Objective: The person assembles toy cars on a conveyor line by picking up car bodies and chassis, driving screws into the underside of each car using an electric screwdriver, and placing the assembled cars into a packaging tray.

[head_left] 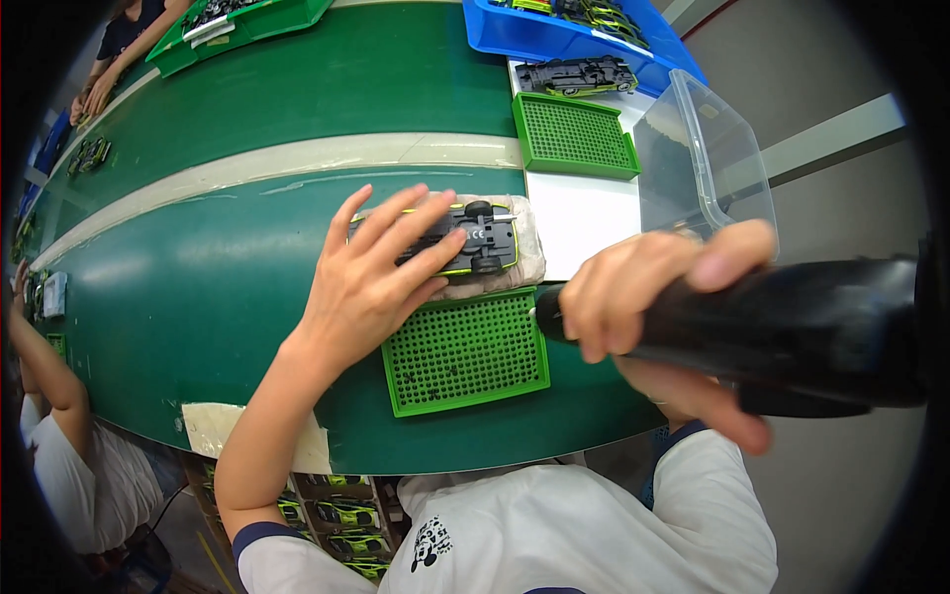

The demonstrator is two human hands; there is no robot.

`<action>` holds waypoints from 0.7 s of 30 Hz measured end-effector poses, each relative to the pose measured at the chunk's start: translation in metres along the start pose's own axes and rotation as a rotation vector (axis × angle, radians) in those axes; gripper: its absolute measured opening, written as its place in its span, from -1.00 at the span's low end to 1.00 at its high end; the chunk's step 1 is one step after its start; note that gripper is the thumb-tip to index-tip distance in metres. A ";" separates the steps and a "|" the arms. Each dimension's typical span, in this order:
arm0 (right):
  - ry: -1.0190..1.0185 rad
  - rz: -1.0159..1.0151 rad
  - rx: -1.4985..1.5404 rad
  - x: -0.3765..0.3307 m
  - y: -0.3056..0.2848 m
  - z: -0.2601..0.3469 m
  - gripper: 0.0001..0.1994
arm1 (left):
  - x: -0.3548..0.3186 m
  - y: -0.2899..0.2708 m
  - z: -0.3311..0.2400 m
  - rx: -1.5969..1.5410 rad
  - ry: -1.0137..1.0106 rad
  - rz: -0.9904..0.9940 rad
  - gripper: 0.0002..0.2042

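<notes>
A toy car [480, 236] lies upside down in a pale padded holder [532, 243], its dark underside and wheels facing up and bright yellow-green showing along its edges. My left hand [381, 252] is laid over the car's left part, fingers spread across the underside, holding it in place and hiding that end. My right hand [643, 297] is wrapped around a black electric screwdriver [821, 332], which lies sideways with its tip pointing left. That tip is beside the right rim of a green perforated tray [465, 351], apart from the car. A few small dark pieces, perhaps screws, sit in the tray's holes.
Beyond the holder, another green perforated tray [579, 136], an overturned toy car [577, 75] and a clear plastic bin [698, 148] stand on the right. Blue [485, 35] and green [173, 59] bins are at the back. Other people's arms [49, 361] show at left.
</notes>
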State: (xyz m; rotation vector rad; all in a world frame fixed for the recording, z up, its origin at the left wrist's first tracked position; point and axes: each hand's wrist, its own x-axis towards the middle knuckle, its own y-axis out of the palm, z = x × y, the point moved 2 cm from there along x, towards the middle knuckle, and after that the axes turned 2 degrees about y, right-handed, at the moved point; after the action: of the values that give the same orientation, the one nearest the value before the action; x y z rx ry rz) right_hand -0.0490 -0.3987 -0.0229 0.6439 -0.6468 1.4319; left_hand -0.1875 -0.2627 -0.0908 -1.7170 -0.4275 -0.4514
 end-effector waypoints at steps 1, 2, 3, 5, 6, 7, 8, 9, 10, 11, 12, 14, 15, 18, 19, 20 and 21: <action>-0.004 -0.001 -0.015 0.007 -0.002 0.005 -0.18 | 0.001 0.004 -0.004 0.032 0.001 0.018 -0.57; -0.047 -0.058 -0.045 0.013 -0.005 0.010 -0.17 | 0.002 0.007 -0.008 0.064 0.002 0.035 -0.58; -0.091 -0.118 -0.063 0.017 -0.007 0.010 -0.15 | 0.003 0.007 -0.011 0.081 -0.008 0.013 -0.60; -0.069 -0.194 -0.093 0.023 -0.011 0.004 -0.10 | 0.003 0.007 -0.013 0.080 -0.009 0.024 -0.61; -0.019 -0.262 -0.103 0.026 -0.010 0.001 -0.09 | 0.003 0.006 -0.013 0.077 -0.018 0.037 -0.61; 0.001 -0.189 -0.138 0.029 -0.014 -0.006 -0.09 | 0.003 0.005 -0.014 0.082 -0.020 0.036 -0.62; 0.021 -0.116 -0.174 0.032 -0.019 -0.014 -0.08 | 0.003 0.005 -0.015 0.084 -0.018 0.038 -0.62; 0.114 -0.209 -0.195 0.031 -0.016 -0.019 -0.09 | 0.003 0.005 -0.016 0.078 -0.029 0.043 -0.62; 0.208 -0.302 -0.217 0.029 -0.012 -0.022 -0.09 | 0.003 0.005 -0.016 0.071 -0.041 0.048 -0.63; 0.208 -0.302 -0.217 0.029 -0.012 -0.023 -0.09 | 0.004 0.005 -0.016 0.062 -0.046 0.058 -0.62; 0.238 -0.295 -0.226 0.029 -0.012 -0.025 -0.10 | 0.004 0.004 -0.016 0.060 -0.049 0.059 -0.62; 0.271 -0.286 -0.233 0.028 -0.013 -0.028 -0.11 | 0.004 0.004 -0.016 0.047 -0.064 0.077 -0.61; 0.285 -0.292 -0.206 0.028 -0.013 -0.029 -0.13 | 0.004 0.003 -0.016 0.043 -0.066 0.078 -0.61; 0.299 -0.310 -0.195 0.026 -0.012 -0.035 -0.16 | 0.005 0.002 -0.016 0.025 -0.076 0.082 -0.60; 0.294 -0.322 -0.211 0.025 -0.011 -0.037 -0.18 | 0.005 0.002 -0.016 0.037 -0.063 0.079 -0.58; 0.298 -0.320 -0.212 0.025 -0.011 -0.037 -0.18 | 0.005 0.002 -0.016 0.048 -0.050 0.076 -0.57; 0.324 -0.306 -0.183 0.025 -0.010 -0.038 -0.18 | 0.005 0.002 -0.015 0.046 -0.055 0.074 -0.57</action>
State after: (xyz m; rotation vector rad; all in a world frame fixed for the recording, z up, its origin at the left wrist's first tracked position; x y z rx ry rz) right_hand -0.0371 -0.3536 -0.0303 0.3387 -0.3968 1.1420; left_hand -0.1834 -0.2776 -0.0873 -1.6979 -0.4095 -0.3387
